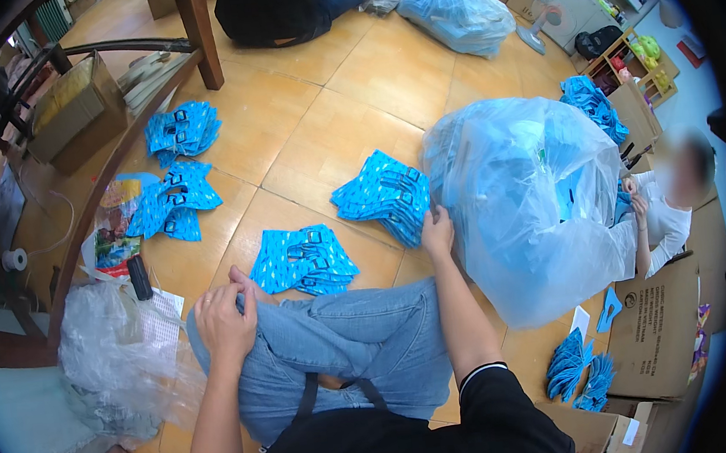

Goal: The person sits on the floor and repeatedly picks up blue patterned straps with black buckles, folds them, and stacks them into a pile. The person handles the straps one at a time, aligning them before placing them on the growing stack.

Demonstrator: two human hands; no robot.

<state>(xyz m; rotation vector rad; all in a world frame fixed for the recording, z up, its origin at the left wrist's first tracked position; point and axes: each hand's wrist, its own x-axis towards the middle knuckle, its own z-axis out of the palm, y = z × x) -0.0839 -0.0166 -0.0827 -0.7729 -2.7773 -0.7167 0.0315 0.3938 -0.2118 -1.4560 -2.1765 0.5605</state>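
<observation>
My left hand (225, 317) rests on my bent knee with its fingers laid over the jeans, holding nothing. My right hand (437, 232) is between a fanned stack of flat blue printed pieces (381, 191) and a large translucent plastic bag (523, 211). Its fingers are curled together at the stack's right edge; what they grip, if anything, is hidden. The pieces carry dark-rimmed shapes in a row. Another such stack (304, 263) lies on the floor just beyond my knees. Blue contents show through the bag.
Two more blue stacks (173, 201) (183, 130) lie left, beside a wooden chair frame (119, 193). Crumpled clear plastic (117, 351) is at lower left. At right are a cardboard box (656, 334), small blue bundles (568, 364) and a seated person in white (666, 219). Another person sits ahead.
</observation>
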